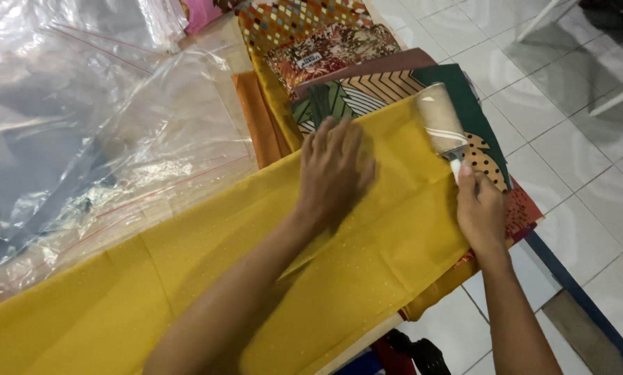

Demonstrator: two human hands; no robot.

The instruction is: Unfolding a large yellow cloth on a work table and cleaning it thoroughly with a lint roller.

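A long folded mustard-yellow cloth (pixel 186 278) lies across the table from the lower left to the upper right. My left hand (pixel 333 170) rests flat on it, fingers spread, pressing the cloth down. My right hand (pixel 479 208) grips the white handle of a lint roller (pixel 440 123). The roller's beige drum lies on the far end of the yellow cloth, just right of my left hand.
Several folded patterned cloths (pixel 325 52) are stacked beyond the yellow one, with an orange cloth (pixel 259 118) beside them. Clear plastic bags (pixel 96 118) cover the table's left side. The table's edge (pixel 568 278) runs at the right, above a white tiled floor (pixel 575 139).
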